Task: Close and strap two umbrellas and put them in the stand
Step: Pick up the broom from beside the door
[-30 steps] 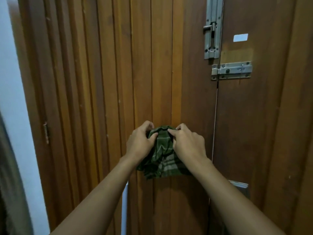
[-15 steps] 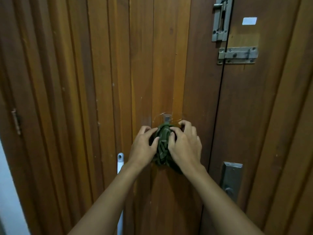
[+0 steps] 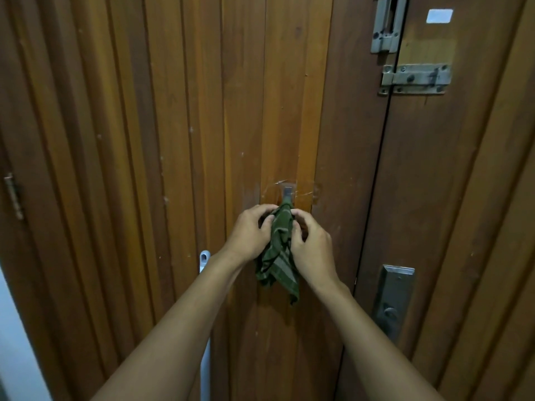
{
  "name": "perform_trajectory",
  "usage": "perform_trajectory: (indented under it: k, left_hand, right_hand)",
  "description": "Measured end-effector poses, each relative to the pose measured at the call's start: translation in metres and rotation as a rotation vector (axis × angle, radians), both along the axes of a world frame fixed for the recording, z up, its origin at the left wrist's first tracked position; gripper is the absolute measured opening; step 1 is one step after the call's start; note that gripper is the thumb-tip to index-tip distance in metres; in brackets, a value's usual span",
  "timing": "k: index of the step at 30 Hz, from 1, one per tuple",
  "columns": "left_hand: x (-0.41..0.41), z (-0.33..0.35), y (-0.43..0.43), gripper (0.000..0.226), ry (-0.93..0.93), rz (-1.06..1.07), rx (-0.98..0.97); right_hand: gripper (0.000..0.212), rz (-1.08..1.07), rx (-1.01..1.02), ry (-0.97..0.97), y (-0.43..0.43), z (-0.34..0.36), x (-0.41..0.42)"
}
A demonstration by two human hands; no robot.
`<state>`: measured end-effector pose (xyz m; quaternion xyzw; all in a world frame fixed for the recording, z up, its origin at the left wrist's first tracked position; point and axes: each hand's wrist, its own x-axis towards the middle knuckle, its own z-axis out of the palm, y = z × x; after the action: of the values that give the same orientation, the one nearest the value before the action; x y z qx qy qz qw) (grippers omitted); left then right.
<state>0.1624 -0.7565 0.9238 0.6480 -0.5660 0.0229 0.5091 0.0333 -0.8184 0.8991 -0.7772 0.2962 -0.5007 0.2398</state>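
Note:
No umbrella or stand shows in the head view. A green plaid cloth [image 3: 278,264] hangs against the wooden door [image 3: 162,140], its top at a small clear stick-on hook [image 3: 287,192]. My left hand [image 3: 250,231] pinches the cloth's upper part from the left, between thumb and fingers. My right hand [image 3: 312,246] has curled fingers on the cloth's right edge. The cloth's lower end dangles free below both hands.
A white plastic handle [image 3: 204,257] stands upright against the door, left of my left wrist. A metal lock plate [image 3: 392,299] sits lower right, with two sliding bolts [image 3: 415,79] upper right. A pale wall [image 3: 14,342] borders the door at lower left.
The bunched cloth has gone up to the hook and now hangs down from it, longer and narrower. Both hands stay at its top. The view has shifted down and closer.

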Motion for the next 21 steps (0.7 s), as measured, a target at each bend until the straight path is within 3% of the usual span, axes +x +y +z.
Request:
perform_trajectory:
  k: [7,12,15,18,21]
  left_hand:
    - [0.007,-0.009,0.026,0.032,0.143,-0.128,0.075]
    - [0.038,-0.053,0.065,0.015,0.21,0.067,0.012]
    - [0.056,-0.094,0.09,0.012,0.309,0.205,0.022]
    - [0.069,-0.13,0.105,0.011,0.422,0.292,0.057]
    - [0.077,-0.156,0.107,0.017,0.5,0.337,0.105]
  right_hand:
    - [0.037,0.01,0.047,-0.033,0.01,-0.018,-0.002]
    - [0.047,-0.129,0.127,-0.12,0.046,-0.084,0.001]
    - [0.062,-0.166,0.327,-0.089,0.071,-0.139,0.016]
    - [0.055,-0.078,0.433,-0.026,0.089,-0.183,0.041]
    - [0.038,0.133,0.516,0.168,0.09,-0.22,0.07]
